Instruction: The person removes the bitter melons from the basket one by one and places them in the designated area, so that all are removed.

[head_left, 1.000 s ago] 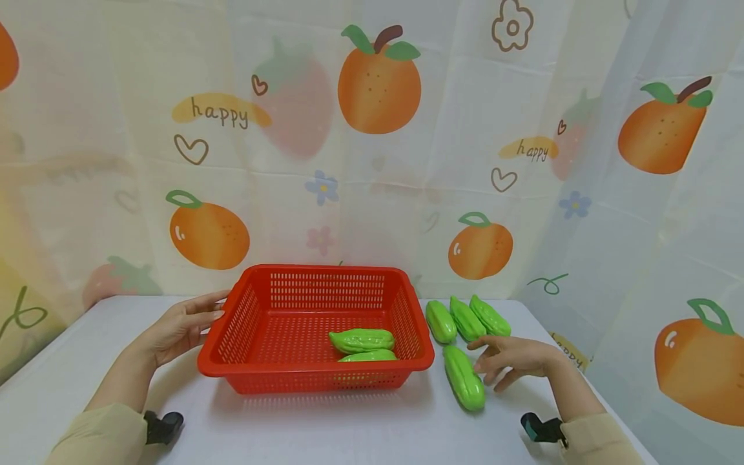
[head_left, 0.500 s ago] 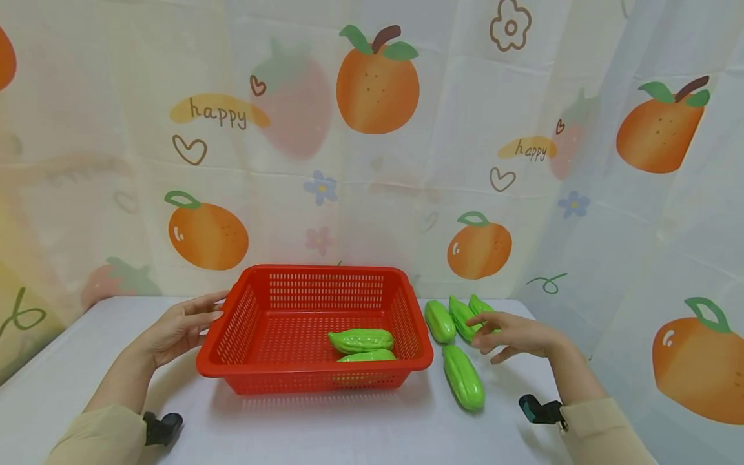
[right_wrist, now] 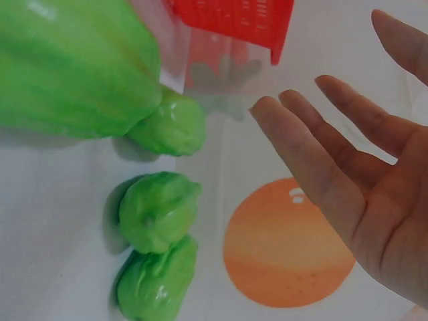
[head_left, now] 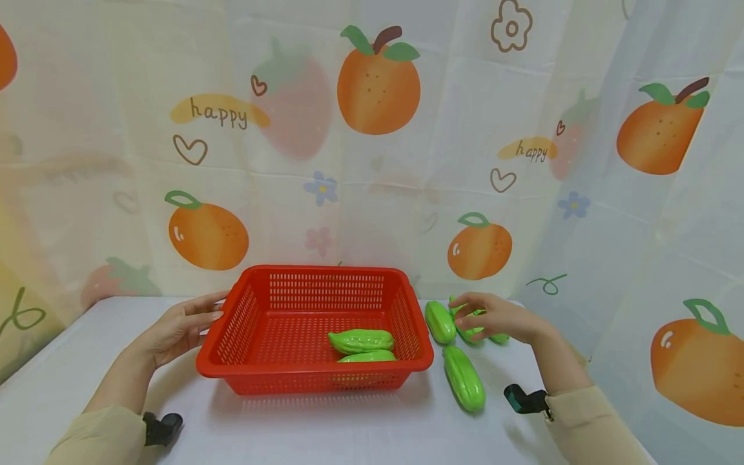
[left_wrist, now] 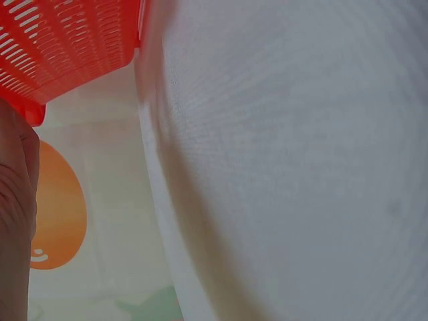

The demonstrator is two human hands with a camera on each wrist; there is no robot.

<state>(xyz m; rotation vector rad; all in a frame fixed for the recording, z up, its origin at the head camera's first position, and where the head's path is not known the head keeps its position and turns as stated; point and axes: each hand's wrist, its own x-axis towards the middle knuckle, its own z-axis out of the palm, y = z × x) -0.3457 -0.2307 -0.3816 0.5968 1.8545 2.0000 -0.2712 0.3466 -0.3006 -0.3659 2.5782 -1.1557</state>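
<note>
The middle bitter gourd [right_wrist: 159,210] of the back row lies below the right hand [head_left: 496,316], which is clearly the nearer of the two; its long axis runs away from the person, far tip leaning left. The right fingers are spread, slightly bent and hold nothing, with a gap between them and every gourd in the right wrist view. The left back gourd [head_left: 440,321] sits just beside the red plastic basket [head_left: 314,368], the right back gourd [right_wrist: 157,284] on the other side, and the front gourd [head_left: 464,380] closer to the person. The left hand [head_left: 177,328] touches the basket's left rim, fingers fairly straight. Two more gourds [head_left: 361,340] rest inside, at its front right. All this stands on a white bench [head_left: 290,433]; a fruit-printed curtain [head_left: 395,206] hangs behind it and along the right.
</note>
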